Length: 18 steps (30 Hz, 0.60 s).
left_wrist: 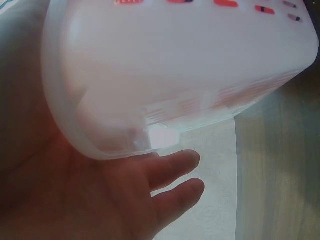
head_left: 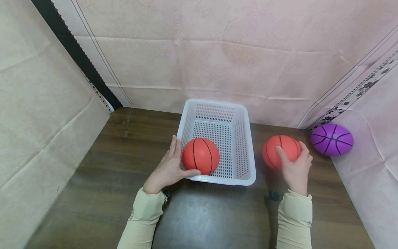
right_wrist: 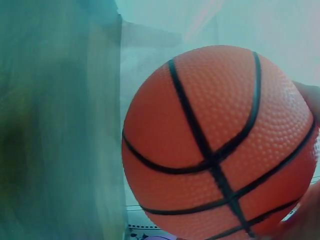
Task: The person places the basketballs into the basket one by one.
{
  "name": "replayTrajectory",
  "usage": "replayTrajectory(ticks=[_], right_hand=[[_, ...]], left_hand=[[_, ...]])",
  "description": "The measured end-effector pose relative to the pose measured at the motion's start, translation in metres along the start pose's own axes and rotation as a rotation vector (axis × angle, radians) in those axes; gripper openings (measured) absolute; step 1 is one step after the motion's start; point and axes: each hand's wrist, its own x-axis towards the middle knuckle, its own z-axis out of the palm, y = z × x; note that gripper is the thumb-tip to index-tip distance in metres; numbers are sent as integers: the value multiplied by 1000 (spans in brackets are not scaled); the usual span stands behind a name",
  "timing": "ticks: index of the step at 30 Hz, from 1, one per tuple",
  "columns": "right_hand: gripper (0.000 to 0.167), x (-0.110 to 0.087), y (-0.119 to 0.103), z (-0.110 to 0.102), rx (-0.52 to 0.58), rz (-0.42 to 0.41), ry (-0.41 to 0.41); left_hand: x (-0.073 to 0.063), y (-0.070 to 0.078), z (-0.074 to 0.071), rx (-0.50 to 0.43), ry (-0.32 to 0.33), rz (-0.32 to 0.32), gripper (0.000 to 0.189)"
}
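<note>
The right hand point(head_left: 296, 173) holds a red ball point(head_left: 290, 147), with its thumb on one side and its fingers bent round the other. This ball is to the right of the white basket point(head_left: 230, 181), with a strip of brown counter point(head_left: 211, 214) in between. The ball is round, so it has no long way, but the basket does: its long sides run away from the person. The right hand is the one on the ball's side, and the left hand point(head_left: 165, 173) is at the basket's near left corner. Its fingers are straight along the outside, and its thumb lies over the near edge. Another red ball point(head_left: 201, 156) sits inside the basket, on the left near that thumb, and there is bare floor beside it and behind it. A purple ball point(head_left: 332, 139) is just past the right hand, by the cloth wall point(head_left: 217, 62). Some things are hard to see. I can't tell if the held ball is up in the air or touching the counter, as its bottom is hidden. In the left wrist view, the basket's side fills most of the top, and only red bits peek through its holes. The right wrist view cuts off most of the hand.
</note>
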Motion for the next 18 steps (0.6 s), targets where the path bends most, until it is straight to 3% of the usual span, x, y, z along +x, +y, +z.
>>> replayTrajectory(ticks=[12,18], right_hand=[[81,-7,-12,-5,116,-52,96],[76,-13,-22,-7,138,-83,95]], left_hand=[[1,0,0,4,-4,-1,132],[1,0,0,9,-5,-3,131]])
